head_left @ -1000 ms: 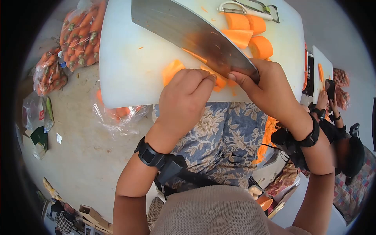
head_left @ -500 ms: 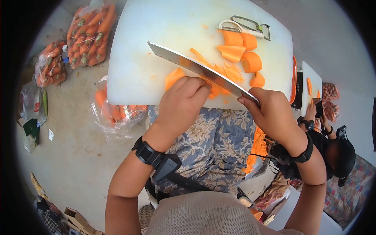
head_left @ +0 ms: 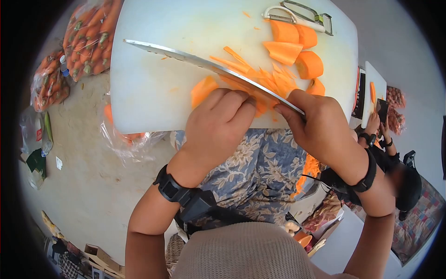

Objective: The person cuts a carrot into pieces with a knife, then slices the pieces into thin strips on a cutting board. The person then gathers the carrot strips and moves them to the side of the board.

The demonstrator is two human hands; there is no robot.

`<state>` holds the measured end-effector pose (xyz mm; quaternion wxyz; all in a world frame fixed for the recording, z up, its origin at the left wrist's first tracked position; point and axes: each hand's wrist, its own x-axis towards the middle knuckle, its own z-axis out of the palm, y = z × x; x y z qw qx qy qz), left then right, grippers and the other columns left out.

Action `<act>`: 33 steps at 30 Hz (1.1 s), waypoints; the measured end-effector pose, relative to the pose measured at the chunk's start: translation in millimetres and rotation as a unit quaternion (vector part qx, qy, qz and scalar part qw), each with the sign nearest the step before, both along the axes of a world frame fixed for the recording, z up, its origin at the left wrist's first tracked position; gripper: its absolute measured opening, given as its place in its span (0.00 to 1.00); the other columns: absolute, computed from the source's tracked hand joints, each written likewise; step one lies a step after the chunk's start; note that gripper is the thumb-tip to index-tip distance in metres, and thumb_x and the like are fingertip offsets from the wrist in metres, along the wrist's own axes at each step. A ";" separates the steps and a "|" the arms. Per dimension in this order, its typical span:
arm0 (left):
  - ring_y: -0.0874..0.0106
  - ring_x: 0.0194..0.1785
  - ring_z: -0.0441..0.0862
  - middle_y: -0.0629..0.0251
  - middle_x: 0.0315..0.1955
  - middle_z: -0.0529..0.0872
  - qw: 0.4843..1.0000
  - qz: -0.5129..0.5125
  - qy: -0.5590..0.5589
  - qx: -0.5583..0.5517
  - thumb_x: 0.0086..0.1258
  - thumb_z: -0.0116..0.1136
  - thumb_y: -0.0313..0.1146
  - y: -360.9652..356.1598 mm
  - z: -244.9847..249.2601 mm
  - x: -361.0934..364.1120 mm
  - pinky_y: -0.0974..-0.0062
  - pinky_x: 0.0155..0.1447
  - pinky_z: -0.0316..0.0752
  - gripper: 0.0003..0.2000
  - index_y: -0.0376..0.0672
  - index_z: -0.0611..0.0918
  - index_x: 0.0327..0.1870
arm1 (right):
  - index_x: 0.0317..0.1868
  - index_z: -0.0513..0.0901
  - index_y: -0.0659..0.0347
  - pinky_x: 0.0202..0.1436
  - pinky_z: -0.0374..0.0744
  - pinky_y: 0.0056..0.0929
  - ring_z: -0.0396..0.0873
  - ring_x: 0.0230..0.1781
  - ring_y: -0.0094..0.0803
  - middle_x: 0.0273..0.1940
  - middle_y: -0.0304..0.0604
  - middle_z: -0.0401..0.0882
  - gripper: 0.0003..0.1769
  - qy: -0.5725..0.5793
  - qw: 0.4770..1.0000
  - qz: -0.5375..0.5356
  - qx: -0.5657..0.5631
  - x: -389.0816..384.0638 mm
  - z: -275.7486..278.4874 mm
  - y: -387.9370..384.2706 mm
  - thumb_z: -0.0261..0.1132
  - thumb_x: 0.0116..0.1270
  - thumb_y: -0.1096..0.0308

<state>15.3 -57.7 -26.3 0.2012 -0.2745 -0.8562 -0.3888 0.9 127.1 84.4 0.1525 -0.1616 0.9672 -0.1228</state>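
My right hand (head_left: 320, 125) grips the handle of a broad-bladed kitchen knife (head_left: 241, 81), which slants across the white cutting board (head_left: 153, 97). The curled fingers of my left hand (head_left: 218, 123) press down on carrot beside the blade; what lies under the fingertips is mostly hidden. A carrot piece (head_left: 203, 90) shows left of those fingers. Thin carrot slices (head_left: 281, 83) lie beyond the blade, partly covered by it. Several peeled carrot chunks (head_left: 309, 65) rest at the board's right, below a white-handled peeler (head_left: 304, 22) and another metal-framed peeler.
Bags of whole carrots (head_left: 90, 39) stand on the floor at left, with another plastic bag (head_left: 132, 144) under the board's near edge. Shredded carrot (head_left: 307, 172) sits below at right. A co-worker's hands (head_left: 373, 124) work at a second board (head_left: 375, 79) on the right.
The view has shifted, so the board appears larger and higher. My right hand still holds the knife, whose blade now looks more edge-on. My left hand stays on the carrot.
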 end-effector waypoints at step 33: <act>0.60 0.41 0.82 0.62 0.36 0.85 0.999 0.003 -0.051 0.010 0.55 0.68 0.22 1.2 9.2 -1.3 0.65 0.44 0.78 0.06 0.39 0.85 0.34 | 0.33 0.83 0.65 0.34 0.80 0.47 0.83 0.29 0.53 0.25 0.55 0.81 0.14 -0.042 0.998 -0.037 0.010 -7.1 -2.9 -7.0 0.68 0.66 0.61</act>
